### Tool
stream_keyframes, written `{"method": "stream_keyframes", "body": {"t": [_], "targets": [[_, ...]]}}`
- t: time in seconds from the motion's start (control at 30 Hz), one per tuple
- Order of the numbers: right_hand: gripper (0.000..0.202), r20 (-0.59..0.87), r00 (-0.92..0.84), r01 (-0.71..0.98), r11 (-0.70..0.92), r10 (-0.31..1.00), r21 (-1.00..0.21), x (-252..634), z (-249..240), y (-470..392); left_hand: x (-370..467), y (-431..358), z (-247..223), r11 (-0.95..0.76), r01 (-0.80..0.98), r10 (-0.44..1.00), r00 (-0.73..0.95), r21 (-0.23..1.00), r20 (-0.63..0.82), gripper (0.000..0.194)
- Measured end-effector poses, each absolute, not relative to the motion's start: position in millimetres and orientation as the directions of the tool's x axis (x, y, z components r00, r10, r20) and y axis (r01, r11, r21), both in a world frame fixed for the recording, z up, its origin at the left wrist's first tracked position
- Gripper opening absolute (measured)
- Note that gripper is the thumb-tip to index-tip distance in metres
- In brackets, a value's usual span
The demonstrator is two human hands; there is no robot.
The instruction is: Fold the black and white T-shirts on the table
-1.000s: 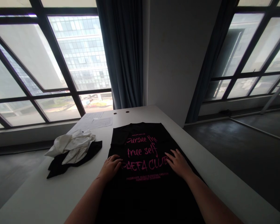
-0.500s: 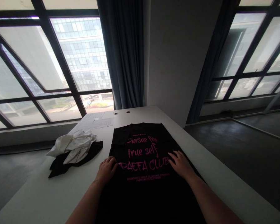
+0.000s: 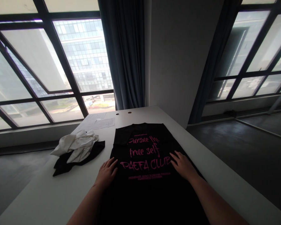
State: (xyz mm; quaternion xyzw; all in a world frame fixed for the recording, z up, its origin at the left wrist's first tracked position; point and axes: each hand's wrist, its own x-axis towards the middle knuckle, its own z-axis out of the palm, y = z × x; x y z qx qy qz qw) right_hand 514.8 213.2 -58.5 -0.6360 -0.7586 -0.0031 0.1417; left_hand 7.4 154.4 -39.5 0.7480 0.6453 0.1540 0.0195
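Observation:
A black T-shirt (image 3: 147,193) with pink lettering lies spread on the white table (image 3: 32,200), its collar end away from me and its sides folded inward. On its left edge rests my left hand (image 3: 107,172), fingers stretched out and slightly apart. My right hand (image 3: 183,165) lies on the right side of the shirt beside the end of the large lettering, with its fingers spread. Neither hand grips the cloth. The shirt's near end runs out of the bottom of the view.
Left of the shirt sits a crumpled pile of white cloth (image 3: 77,145) and black cloth (image 3: 61,165). Printed papers (image 3: 104,122) lie at the table's far left, near two round cable holes. Behind stand a dark curtain (image 3: 128,56), a pillar (image 3: 173,62) and large windows.
My left hand's fingers have straightened and opened out from a more bent pose at the shirt's edge. The right hand stays in nearly the same place. The view has shifted slightly.

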Motion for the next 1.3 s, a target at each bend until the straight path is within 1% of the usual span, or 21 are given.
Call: {"method": "stream_keyframes", "body": {"t": [0.13, 0.27, 0.43, 0.6, 0.73, 0.97, 1.13, 1.23, 1.3], "targets": [[0.058, 0.192, -0.160, 0.957, 0.200, 0.968, -0.210, 522.2, -59.8, 207.6, -0.5, 132.0, -47.7, -0.132, 0.979, 0.985, 0.113, 0.156, 0.127, 0.056], [0.059, 0.169, -0.228, 0.926, 0.268, 0.959, -0.268, 535.1, -56.2, 187.3, -9.2, 103.3, -53.3, -0.145, 0.982, 0.981, 0.128, 0.117, 0.143, 0.057], [0.058, 0.162, -0.275, 0.897, 0.314, 0.948, -0.311, 559.1, -51.9, 141.2, -22.8, 64.6, -51.9, -0.220, 0.968, 0.965, 0.198, 0.119, 0.169, 0.058], [0.057, 0.170, -0.246, 0.897, 0.291, 0.954, -0.333, 578.4, -50.2, 102.8, -29.4, 31.8, -45.9, -0.305, 0.944, 0.940, 0.277, 0.127, 0.198, 0.061], [0.056, 0.161, -0.235, 0.891, 0.279, 0.959, -0.360, 589.1, -50.7, 88.1, -31.1, 9.5, -38.1, -0.370, 0.920, 0.921, 0.345, 0.127, 0.181, 0.063], [0.063, 0.123, -0.258, 0.890, 0.285, 0.958, -0.357, 604.6, -52.1, 73.4, -35.6, -29.2, -24.5, -0.432, 0.883, 0.902, 0.418, 0.185, 0.110, 0.072], [0.066, 0.103, -0.283, 0.887, 0.301, 0.954, -0.352, 608.6, -45.4, 64.6, -38.3, -46.7, -24.5, -0.469, 0.852, 0.882, 0.467, 0.234, 0.067, 0.078], [0.065, 0.116, -0.291, 0.897, 0.312, 0.950, -0.312, 607.1, -41.3, 67.2, -42.7, -49.0, -26.5, -0.477, 0.844, 0.876, 0.480, 0.244, 0.052, 0.074], [0.057, 0.159, -0.278, 0.916, 0.311, 0.947, -0.253, 603.0, -38.1, 73.5, -47.2, -48.8, -26.8, -0.492, 0.837, 0.867, 0.496, 0.239, 0.048, 0.070]]}}
